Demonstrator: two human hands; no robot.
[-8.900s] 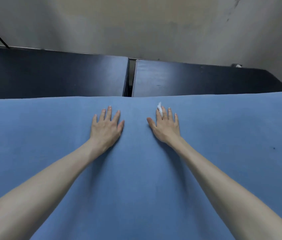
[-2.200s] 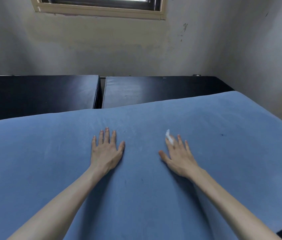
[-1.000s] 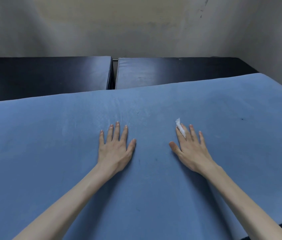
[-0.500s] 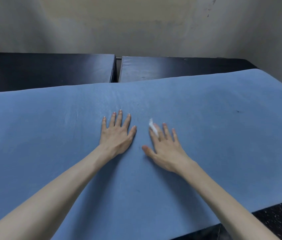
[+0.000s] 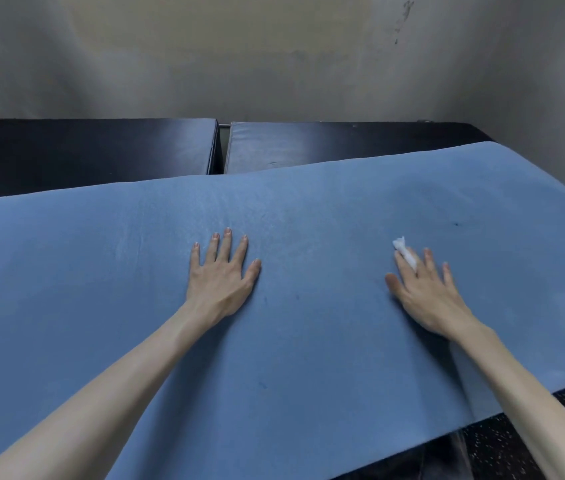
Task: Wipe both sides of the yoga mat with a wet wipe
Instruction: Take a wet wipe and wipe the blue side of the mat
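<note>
A blue yoga mat (image 5: 309,341) lies spread flat across most of the scene, its far long edge running from the left side up toward the right. Its right end stops over a dark speckled floor (image 5: 523,441). No brand mark, label or writing can be read on its surface; all I can make out are a few small dark specks and a paler, streaky band toward the far edge.

The person's left hand (image 5: 220,275) rests palm-down near the middle of the mat, fingers straight and slightly spread, holding nothing. The right hand (image 5: 425,292) lies flat on the mat well to the right of it, fingers also extended. A small crumpled white wet wipe (image 5: 406,254) sticks out at the index and middle fingertips, pressed against the mat. Whether it is pinched between those two fingers or only trapped beneath them I cannot tell. The right hand looks slightly blurred.

Beyond the mat sit two black padded blocks (image 5: 94,150) side by side with a narrow gap between them, pushed up against a stained, pale wall (image 5: 274,57). The mat's far edge overlaps their near sides. At the bottom right something clear and plastic-looking shows under the mat's end, too indistinct to identify.
</note>
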